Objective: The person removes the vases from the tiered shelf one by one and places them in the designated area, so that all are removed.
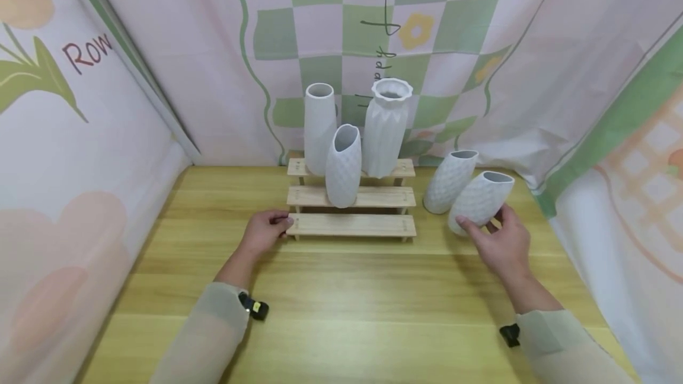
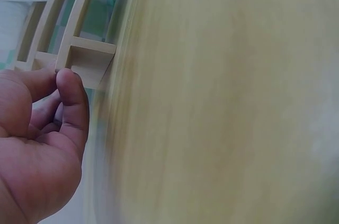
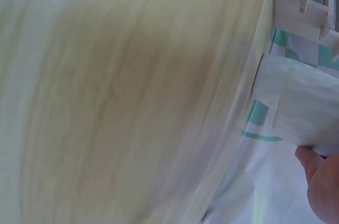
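My left hand (image 1: 264,233) pinches the left end of the lowest step of a three-step wooden stand (image 1: 352,225); in the left wrist view, thumb and fingers meet at the stand's corner (image 2: 87,54). With my right hand (image 1: 507,245) I grip a white textured vase (image 1: 480,201) by its lower right side. That vase leans right, and I cannot tell whether its base touches the table. Close behind it is a similar white vase (image 1: 450,182). A third textured vase (image 1: 343,170) stands on the middle step.
On the top step stand a tall smooth white vase (image 1: 319,135) and a fluted white vase (image 1: 385,135) with a scalloped rim. The wooden table (image 1: 341,307) is bordered by a patterned curtain (image 1: 368,28) behind and printed cloth (image 1: 80,153) at the left.
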